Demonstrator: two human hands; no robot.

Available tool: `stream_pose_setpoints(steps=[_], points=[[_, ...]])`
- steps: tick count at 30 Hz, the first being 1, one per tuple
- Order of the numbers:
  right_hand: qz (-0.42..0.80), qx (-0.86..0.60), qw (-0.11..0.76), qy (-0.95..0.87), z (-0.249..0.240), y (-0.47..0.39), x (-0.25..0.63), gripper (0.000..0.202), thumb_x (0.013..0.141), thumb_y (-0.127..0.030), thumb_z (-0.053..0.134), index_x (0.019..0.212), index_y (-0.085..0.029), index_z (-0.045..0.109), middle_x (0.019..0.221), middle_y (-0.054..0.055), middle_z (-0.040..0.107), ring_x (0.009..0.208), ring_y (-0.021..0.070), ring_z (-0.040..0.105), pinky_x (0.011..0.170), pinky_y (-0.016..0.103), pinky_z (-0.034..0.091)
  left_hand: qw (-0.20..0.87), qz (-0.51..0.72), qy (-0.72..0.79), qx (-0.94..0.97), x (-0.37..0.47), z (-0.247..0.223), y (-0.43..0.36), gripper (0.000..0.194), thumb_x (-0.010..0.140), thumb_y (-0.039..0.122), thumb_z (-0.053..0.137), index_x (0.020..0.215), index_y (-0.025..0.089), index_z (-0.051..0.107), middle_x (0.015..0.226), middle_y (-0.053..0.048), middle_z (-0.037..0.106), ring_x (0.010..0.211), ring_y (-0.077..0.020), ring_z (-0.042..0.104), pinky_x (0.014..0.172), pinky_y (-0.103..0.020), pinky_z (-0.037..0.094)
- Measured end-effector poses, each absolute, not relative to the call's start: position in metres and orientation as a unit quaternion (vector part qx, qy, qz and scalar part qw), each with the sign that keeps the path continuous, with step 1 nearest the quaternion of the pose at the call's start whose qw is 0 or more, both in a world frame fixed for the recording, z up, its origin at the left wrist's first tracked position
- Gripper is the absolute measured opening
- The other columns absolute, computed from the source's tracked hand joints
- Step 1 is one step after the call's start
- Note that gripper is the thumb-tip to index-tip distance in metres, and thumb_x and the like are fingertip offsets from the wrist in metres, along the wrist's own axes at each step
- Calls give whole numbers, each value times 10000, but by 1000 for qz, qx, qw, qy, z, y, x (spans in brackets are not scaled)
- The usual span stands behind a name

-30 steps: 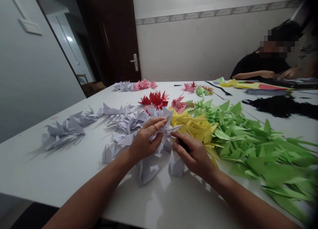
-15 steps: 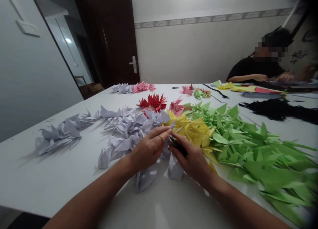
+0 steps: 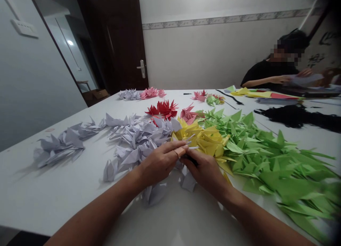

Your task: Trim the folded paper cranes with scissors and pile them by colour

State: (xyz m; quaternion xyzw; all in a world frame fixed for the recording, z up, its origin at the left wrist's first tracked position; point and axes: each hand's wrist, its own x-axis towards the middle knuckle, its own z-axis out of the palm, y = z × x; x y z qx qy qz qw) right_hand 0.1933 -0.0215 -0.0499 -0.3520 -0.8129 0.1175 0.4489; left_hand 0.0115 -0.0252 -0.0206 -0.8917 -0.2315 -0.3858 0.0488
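Note:
My left hand (image 3: 161,160) is closed in a pinch over the near edge of the paper piles. Between its fingertips and my other hand sticks out a white folded paper piece (image 3: 193,147), mostly hidden. Round one left finger sits a peach-coloured band (image 3: 179,152). My right hand (image 3: 206,167) is wrapped round a small black object (image 3: 192,160), whose kind I cannot make out. The two hands meet fingertip to fingertip. About them lie white origami cranes (image 3: 149,135), yellow origami cranes (image 3: 210,139) and green origami cranes (image 3: 266,167).
Red cranes (image 3: 163,110) and pink cranes (image 3: 189,114) lie behind the piles on the white table (image 3: 66,199). Black thread (image 3: 287,116) and coloured paper sheets (image 3: 255,93) are at right. A person in black (image 3: 266,73) sits across, handling white paper. A brown door (image 3: 117,43) stands behind.
My hands remain together, with the left fingers turned slightly over and the white paper tips showing further right. The person across has lifted a white sheet. The view has shifted slightly.

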Motion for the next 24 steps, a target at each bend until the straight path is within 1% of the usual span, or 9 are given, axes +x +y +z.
stream_pose_setpoints(steps=[3, 6, 7, 9, 12, 14, 17, 20, 24], points=[[117, -335, 466, -811, -49, -22, 194, 224, 858, -193, 558, 1063, -196, 647, 938, 69, 739, 795, 195, 705, 707, 305, 561, 46, -405, -250, -878, 11, -19, -25, 430, 875, 76, 458, 1285, 202, 483, 1229, -131, 594, 1199, -204, 541, 972, -386, 505], [118, -322, 510, -789, -48, -23, 194, 293, 851, -214, 591, 1143, -201, 612, 1068, 92, 710, 945, 208, 683, 828, 337, 549, 32, -467, -315, -826, 8, -20, -23, 438, 851, 88, 508, 1269, 220, 495, 1264, -123, 560, 1208, -211, 519, 961, -384, 510], [120, -322, 529, -776, -48, -23, 195, 326, 847, -223, 600, 1172, -202, 595, 1094, 99, 699, 969, 210, 676, 850, 346, 545, 2, -499, -341, -797, 6, -20, -22, 457, 842, 106, 532, 1280, 228, 481, 1297, -124, 535, 1179, -208, 535, 928, -363, 529], [123, -327, 557, -754, -48, -24, 195, 360, 844, -236, 606, 1201, -200, 574, 1111, 107, 688, 974, 211, 672, 860, 358, 545, -100, -569, -365, -730, 4, -19, -19, 532, 819, 157, 586, 1319, 243, 426, 1321, -123, 516, 1078, -189, 587, 843, -316, 559], [126, -328, 550, -758, -49, -24, 195, 314, 842, -239, 608, 1153, -199, 601, 1059, 104, 702, 930, 211, 681, 828, 361, 559, -300, -637, -348, -619, 2, -14, -17, 623, 772, 209, 652, 1327, 241, 370, 1172, -96, 618, 948, -168, 646, 796, -302, 562], [126, -323, 525, -777, -50, -23, 194, 287, 839, -232, 610, 1124, -201, 616, 1039, 100, 709, 922, 213, 682, 817, 363, 560, -417, -636, -344, -551, 3, -9, -18, 604, 748, 223, 677, 1281, 230, 393, 1028, -58, 673, 907, -170, 666, 796, -310, 557], [126, -318, 512, -788, -51, -23, 194, 282, 841, -227, 608, 1121, -194, 616, 1024, 98, 714, 914, 209, 683, 813, 357, 557, -525, -611, -340, -485, 9, -7, -23, 523, 719, 228, 700, 1184, 225, 460, 954, -29, 694, 886, -167, 674, 826, -325, 545], [119, -318, 519, -784, -52, -22, 194, 260, 842, -238, 604, 1097, -190, 626, 998, 95, 719, 883, 205, 687, 793, 348, 559, -563, -588, -322, -484, 16, -9, -27, 444, 703, 241, 715, 1099, 224, 513, 917, -16, 701, 871, -174, 676, 842, -350, 540], [123, -316, 512, -789, -52, -22, 194, 241, 842, -250, 598, 1072, -191, 641, 963, 89, 725, 834, 203, 691, 753, 342, 566, -572, -568, -319, -499, 19, -12, -29, 391, 696, 268, 731, 1046, 226, 562, 886, -9, 708, 796, -169, 677, 798, -356, 555]])
